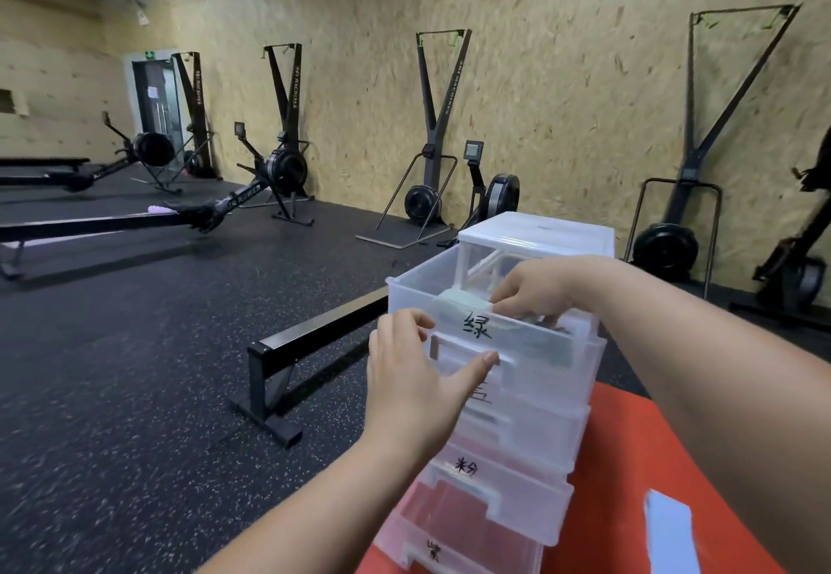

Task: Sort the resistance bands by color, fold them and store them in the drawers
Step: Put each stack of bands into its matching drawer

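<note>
Top drawer (422, 272) out, green label | left hand (413, 375) grips its front to steady it | right hand (535, 290) curls round green band (458, 299), likely tucking it inside.

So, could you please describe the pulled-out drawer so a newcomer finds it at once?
Find the clear plastic drawer tower on the orange mat. Its topmost drawer is pulled out, the right hand reaching inside. Only this one bears the label 绿 and holds a pale green band.
</note>
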Tool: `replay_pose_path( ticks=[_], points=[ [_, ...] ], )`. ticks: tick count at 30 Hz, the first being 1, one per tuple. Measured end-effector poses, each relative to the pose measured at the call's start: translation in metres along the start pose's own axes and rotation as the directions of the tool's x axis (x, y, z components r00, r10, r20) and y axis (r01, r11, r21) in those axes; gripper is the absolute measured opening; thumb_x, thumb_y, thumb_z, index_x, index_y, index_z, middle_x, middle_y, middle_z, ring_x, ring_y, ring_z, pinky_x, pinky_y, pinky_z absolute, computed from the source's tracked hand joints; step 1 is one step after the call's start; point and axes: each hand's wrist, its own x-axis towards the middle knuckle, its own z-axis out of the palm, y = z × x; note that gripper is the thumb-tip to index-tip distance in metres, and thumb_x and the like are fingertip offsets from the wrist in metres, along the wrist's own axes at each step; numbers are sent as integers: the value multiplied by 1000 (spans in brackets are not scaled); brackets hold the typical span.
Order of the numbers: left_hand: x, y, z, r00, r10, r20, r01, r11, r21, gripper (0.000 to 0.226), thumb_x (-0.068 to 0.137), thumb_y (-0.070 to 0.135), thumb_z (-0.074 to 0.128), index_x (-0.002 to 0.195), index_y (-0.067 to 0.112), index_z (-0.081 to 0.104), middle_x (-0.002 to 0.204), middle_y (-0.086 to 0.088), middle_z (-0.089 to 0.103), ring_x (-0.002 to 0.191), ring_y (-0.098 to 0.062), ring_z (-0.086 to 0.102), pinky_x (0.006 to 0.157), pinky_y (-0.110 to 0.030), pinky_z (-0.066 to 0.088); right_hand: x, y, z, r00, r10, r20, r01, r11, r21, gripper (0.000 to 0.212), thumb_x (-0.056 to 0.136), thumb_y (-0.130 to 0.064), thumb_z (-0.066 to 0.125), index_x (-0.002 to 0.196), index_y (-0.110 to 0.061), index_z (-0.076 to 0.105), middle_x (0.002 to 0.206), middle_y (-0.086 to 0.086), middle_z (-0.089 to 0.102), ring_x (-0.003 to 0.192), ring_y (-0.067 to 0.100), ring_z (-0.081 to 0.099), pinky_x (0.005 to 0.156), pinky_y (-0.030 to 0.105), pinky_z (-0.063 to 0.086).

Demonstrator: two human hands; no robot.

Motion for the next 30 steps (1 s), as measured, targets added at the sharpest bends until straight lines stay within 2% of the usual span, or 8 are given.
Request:
replay_pose_path(
  ticks=[2,6,8,10,14,16,23,30],
  points=[
    [1,4,1,1000,-15,2,15,999,33,72,69,83,72,112,35,41,111,15,40,111,-14,45,97,-42,47,-2,1,-2,999,-34,-42,33,999,-31,31,95,-56,64,104,-30,78,91,-3,71,82,19,68,79,34,63],
    [5,12,8,999,-25,-21,27,993,113,72,71,81,74,113,32,41,110,12,41,111,-16,45,99,-43,45,-11,2,-7,987,-72,-146,49,987,-155,42,94,-54,65,116,-19,73,108,0,77,105,24,70,96,42,57],
    [10,16,12,999,-37,-13,38,989,141,72,72,79,75,114,30,42,111,11,42,112,-18,45,99,-43,45,-17,4,-11,974,-98,-206,63,983,-173,37,95,-49,68,117,-21,75,100,-6,78,104,21,69,100,41,53],
    [17,21,16,998,-55,9,53,984,171,73,75,78,75,117,28,43,115,9,43,116,-20,46,101,-43,44,-23,8,-16,958,-106,-265,65,985,-158,31,94,-46,71,119,-30,75,96,-17,73,101,14,68,99,40,53],
    [37,27,29,995,-93,33,82,964,254,76,76,80,72,119,23,46,121,3,48,121,-24,48,102,-43,44,-36,21,-23,913,-107,-393,50,987,-153,25,95,-38,71,119,-33,75,110,-10,72,102,15,67,92,32,53],
    [47,32,39,992,-119,48,100,953,287,77,76,80,73,119,22,46,123,0,49,121,-26,49,102,-44,45,-45,29,-26,891,-101,-443,34,987,-159,23,96,-32,68,119,-31,75,106,-9,69,100,15,65,85,28,49],
    [61,47,59,967,-168,194,120,965,235,87,78,73,77,135,17,44,137,-6,45,125,-26,51,101,-45,50,-90,64,-22,820,20,-572,-45,999,-28,35,97,-39,65,132,-34,66,126,-8,66,104,19,65,91,38,56],
    [17,70,62,970,-42,239,-10,977,211,80,81,71,74,140,24,48,139,-3,49,129,-27,52,104,-52,51,-150,98,21,855,97,-509,-98,995,25,54,93,-48,70,143,-30,57,127,-1,67,113,21,63,98,37,51]
  ],
)
